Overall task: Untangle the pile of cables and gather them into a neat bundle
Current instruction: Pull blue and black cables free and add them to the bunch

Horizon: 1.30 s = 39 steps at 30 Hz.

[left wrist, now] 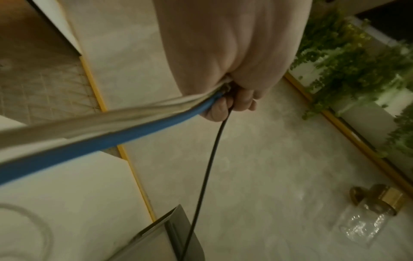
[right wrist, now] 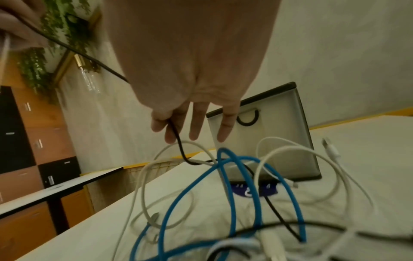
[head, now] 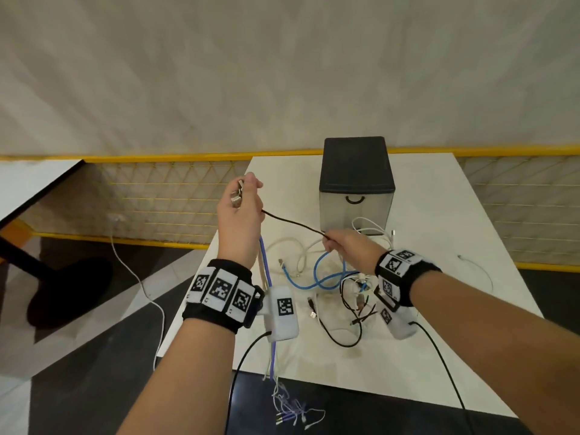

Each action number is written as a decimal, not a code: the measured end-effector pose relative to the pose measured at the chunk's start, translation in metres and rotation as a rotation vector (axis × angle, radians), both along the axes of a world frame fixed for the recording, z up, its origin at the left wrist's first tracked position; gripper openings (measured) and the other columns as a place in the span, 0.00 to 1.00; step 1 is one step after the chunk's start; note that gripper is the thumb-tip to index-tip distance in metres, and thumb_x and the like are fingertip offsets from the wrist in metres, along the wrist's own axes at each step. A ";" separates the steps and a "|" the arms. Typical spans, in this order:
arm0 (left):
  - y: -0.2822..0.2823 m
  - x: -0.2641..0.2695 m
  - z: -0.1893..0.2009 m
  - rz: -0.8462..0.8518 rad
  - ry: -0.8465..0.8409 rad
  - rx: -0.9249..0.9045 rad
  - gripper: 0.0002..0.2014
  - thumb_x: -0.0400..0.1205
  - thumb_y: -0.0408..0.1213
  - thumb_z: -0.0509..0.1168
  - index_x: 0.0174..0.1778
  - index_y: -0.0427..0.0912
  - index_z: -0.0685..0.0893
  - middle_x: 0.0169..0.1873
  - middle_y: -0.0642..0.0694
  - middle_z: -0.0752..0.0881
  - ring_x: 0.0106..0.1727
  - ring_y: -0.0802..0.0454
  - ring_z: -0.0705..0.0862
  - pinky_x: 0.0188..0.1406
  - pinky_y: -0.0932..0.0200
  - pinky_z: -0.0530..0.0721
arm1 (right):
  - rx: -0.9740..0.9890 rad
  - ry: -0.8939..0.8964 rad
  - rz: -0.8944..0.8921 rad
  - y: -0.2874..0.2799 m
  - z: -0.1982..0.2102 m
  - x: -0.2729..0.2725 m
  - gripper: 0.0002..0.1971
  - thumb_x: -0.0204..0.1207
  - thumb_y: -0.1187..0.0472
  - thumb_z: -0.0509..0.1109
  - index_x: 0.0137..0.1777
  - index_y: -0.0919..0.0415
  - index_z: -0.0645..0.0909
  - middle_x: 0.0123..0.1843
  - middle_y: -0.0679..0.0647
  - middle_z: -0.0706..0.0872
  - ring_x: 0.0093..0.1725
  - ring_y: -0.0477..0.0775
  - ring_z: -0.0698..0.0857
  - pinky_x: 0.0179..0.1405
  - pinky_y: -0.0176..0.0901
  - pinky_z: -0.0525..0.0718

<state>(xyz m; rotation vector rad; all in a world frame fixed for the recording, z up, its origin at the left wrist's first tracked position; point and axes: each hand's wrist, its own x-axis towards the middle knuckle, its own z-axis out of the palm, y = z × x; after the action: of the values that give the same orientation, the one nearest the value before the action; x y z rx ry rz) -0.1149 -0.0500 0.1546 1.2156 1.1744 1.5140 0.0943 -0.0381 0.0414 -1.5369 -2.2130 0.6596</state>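
A thin black cable (head: 293, 221) is being held taut in the air between the two hands, above a white table (head: 445, 356). The left hand (head: 240, 215) is being kept raised over the table's left edge, its fingers curled round a gathered bunch of cables: the black one, a blue cable (left wrist: 111, 139) and several off-white cables (left wrist: 116, 118). Metal plugs (head: 237, 196) are being clasped at the top of the fist, though their type cannot be made out. The gathered strands are being let hang past the wrist and below the table's near edge, where their loose ends (head: 290, 409) are too small and blurred to be counted. The black cable is being pinched by the right hand (head: 348, 246) between thumb and forefinger, while the other fingers (right wrist: 196, 123) are being held straight and apart. The rest of the pile (head: 339, 287) is lying on the table just beneath the right hand, with blue, white and black loops crossing one another; which strand passes over which cannot be told. A drawer box (head: 356, 186) with a dark lid is standing behind the pile. Part of the tangle is being hidden by the right wrist and its marker band (head: 398, 271). A separate white cord (head: 480, 271) is lying apart on the right.
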 end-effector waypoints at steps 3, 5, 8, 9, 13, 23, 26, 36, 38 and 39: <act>-0.001 -0.003 0.000 0.024 -0.034 0.003 0.12 0.88 0.47 0.59 0.41 0.47 0.80 0.22 0.54 0.68 0.26 0.57 0.66 0.36 0.59 0.70 | -0.047 0.029 -0.023 0.017 0.017 0.002 0.13 0.84 0.62 0.55 0.38 0.50 0.71 0.38 0.52 0.77 0.39 0.55 0.76 0.48 0.62 0.81; 0.000 -0.007 0.002 0.025 -0.112 -0.009 0.13 0.89 0.45 0.58 0.41 0.45 0.79 0.21 0.54 0.67 0.26 0.56 0.65 0.36 0.61 0.74 | -0.116 0.135 -0.039 0.021 0.033 -0.001 0.12 0.86 0.62 0.51 0.43 0.56 0.73 0.41 0.55 0.77 0.38 0.55 0.78 0.39 0.51 0.82; 0.003 -0.015 0.007 -0.012 -0.250 -0.054 0.12 0.89 0.41 0.58 0.40 0.45 0.78 0.21 0.54 0.64 0.24 0.57 0.61 0.22 0.65 0.68 | -0.243 0.391 -0.119 0.022 0.056 -0.005 0.12 0.87 0.53 0.49 0.50 0.57 0.72 0.45 0.59 0.78 0.33 0.63 0.89 0.24 0.44 0.82; 0.003 -0.017 0.008 -0.030 -0.256 -0.062 0.11 0.89 0.40 0.59 0.40 0.45 0.79 0.20 0.54 0.64 0.23 0.57 0.59 0.19 0.65 0.63 | -0.253 0.496 -0.141 0.020 0.065 -0.007 0.13 0.87 0.52 0.50 0.48 0.55 0.72 0.43 0.60 0.77 0.32 0.64 0.89 0.24 0.44 0.83; 0.004 -0.015 0.011 -0.122 -0.058 -0.099 0.05 0.85 0.40 0.66 0.47 0.46 0.85 0.19 0.55 0.67 0.21 0.58 0.62 0.16 0.66 0.60 | -0.123 0.668 -0.154 0.015 0.097 -0.012 0.13 0.87 0.51 0.53 0.53 0.52 0.79 0.47 0.60 0.76 0.26 0.60 0.88 0.22 0.43 0.85; 0.001 0.025 0.013 -0.371 0.223 -0.257 0.10 0.79 0.43 0.73 0.51 0.41 0.90 0.17 0.56 0.67 0.20 0.58 0.62 0.16 0.67 0.60 | 0.224 0.061 -0.057 0.008 0.126 0.003 0.17 0.85 0.53 0.58 0.72 0.44 0.76 0.54 0.46 0.80 0.29 0.50 0.88 0.38 0.36 0.84; 0.002 0.028 0.017 -0.349 0.212 -0.239 0.02 0.79 0.38 0.73 0.45 0.45 0.89 0.18 0.57 0.67 0.20 0.58 0.63 0.17 0.67 0.61 | 0.113 0.196 -0.065 0.010 0.106 0.008 0.13 0.86 0.56 0.57 0.65 0.51 0.79 0.55 0.52 0.82 0.34 0.50 0.90 0.40 0.45 0.90; 0.013 0.018 0.020 -0.066 0.172 -0.120 0.04 0.81 0.40 0.71 0.49 0.48 0.88 0.24 0.57 0.76 0.27 0.59 0.70 0.23 0.70 0.69 | -0.278 0.313 -0.151 0.006 0.045 0.029 0.08 0.88 0.58 0.51 0.55 0.53 0.72 0.51 0.40 0.78 0.44 0.59 0.90 0.38 0.57 0.91; 0.020 0.013 0.012 0.093 0.421 -0.034 0.17 0.81 0.34 0.70 0.66 0.48 0.83 0.37 0.56 0.82 0.34 0.60 0.75 0.30 0.78 0.73 | -0.252 0.268 -0.184 0.007 0.052 0.028 0.11 0.88 0.56 0.50 0.59 0.56 0.74 0.60 0.46 0.79 0.37 0.65 0.90 0.35 0.55 0.90; 0.020 0.012 0.007 0.115 0.561 0.042 0.26 0.81 0.31 0.68 0.75 0.51 0.77 0.41 0.56 0.83 0.36 0.59 0.78 0.36 0.79 0.75 | -0.241 0.224 -0.193 0.008 0.055 0.027 0.12 0.88 0.57 0.51 0.63 0.54 0.74 0.63 0.46 0.78 0.35 0.66 0.90 0.33 0.53 0.90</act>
<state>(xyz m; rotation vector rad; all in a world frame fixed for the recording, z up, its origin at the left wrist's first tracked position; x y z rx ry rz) -0.1032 -0.0298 0.1619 1.6920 1.5998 1.3178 0.1211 -0.0303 0.0966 -1.6720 -1.8476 1.0118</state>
